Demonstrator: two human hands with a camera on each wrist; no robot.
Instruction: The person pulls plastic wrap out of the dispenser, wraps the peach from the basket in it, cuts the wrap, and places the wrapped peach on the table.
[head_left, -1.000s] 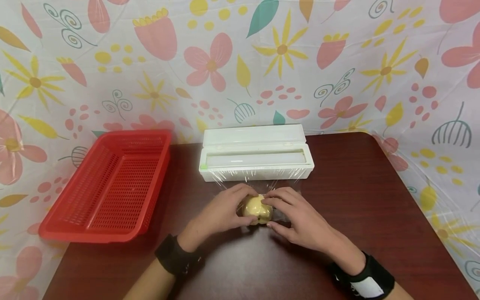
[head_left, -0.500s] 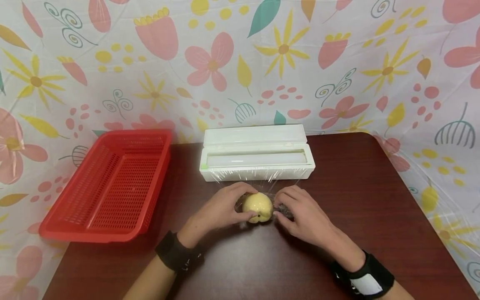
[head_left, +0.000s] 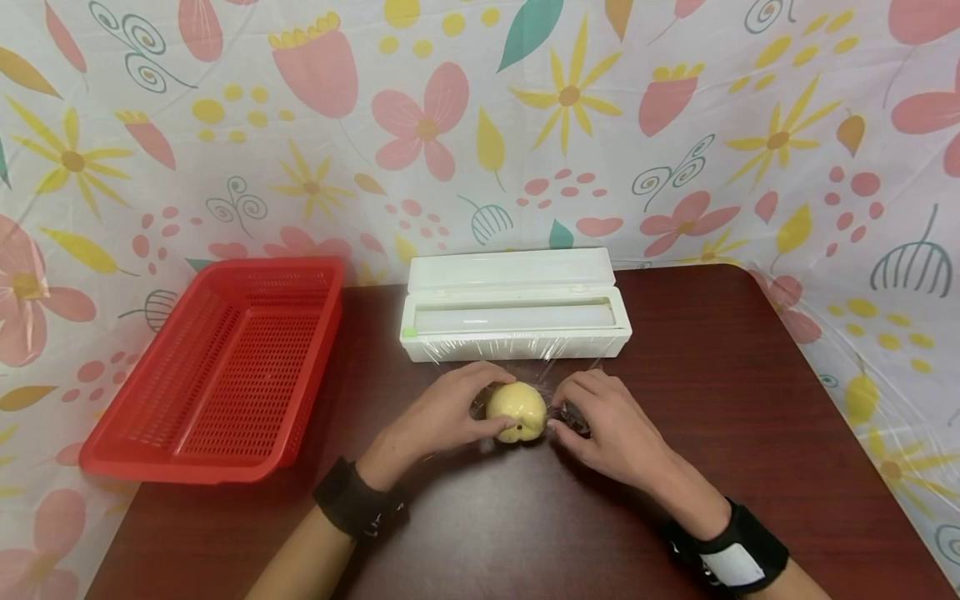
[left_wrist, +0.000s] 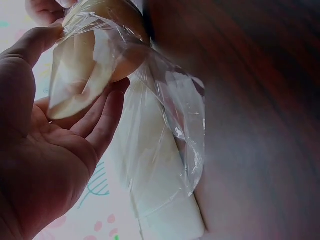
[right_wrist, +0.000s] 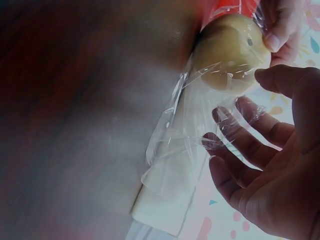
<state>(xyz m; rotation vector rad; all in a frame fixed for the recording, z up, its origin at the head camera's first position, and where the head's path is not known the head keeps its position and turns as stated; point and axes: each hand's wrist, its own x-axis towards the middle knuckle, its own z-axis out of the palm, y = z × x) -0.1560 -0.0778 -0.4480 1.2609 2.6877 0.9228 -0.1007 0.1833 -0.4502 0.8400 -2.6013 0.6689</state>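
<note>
A yellow apple [head_left: 516, 411] lies on the table under clear cling film. My left hand [head_left: 442, 414] grips its left side, thumb at the near face and fingers round the back. Just right of the fruit is my right hand [head_left: 611, 427], thumb and fingers spaced apart. In the right wrist view, loosely curved fingers [right_wrist: 250, 142] touch the cling film [right_wrist: 172, 132], and the thumb tip is right by the apple [right_wrist: 225, 45]. The left wrist view shows loose, wrinkled film [left_wrist: 187, 107] hanging beyond the left fingers. Film stretches from the fruit back to a white dispenser box [head_left: 510, 271].
Inside the dispenser, whose lid stands up at the back, lies a film roll [head_left: 513, 318]. A red perforated basket [head_left: 187, 473] sits at the left of the dark wooden table [head_left: 712, 358]. Behind hangs a floral cloth [head_left: 480, 167].
My right hand has come off the apple's top and shifted slightly right, drawing film to that side. My left hand stays on the apple, now in plainer view.
</note>
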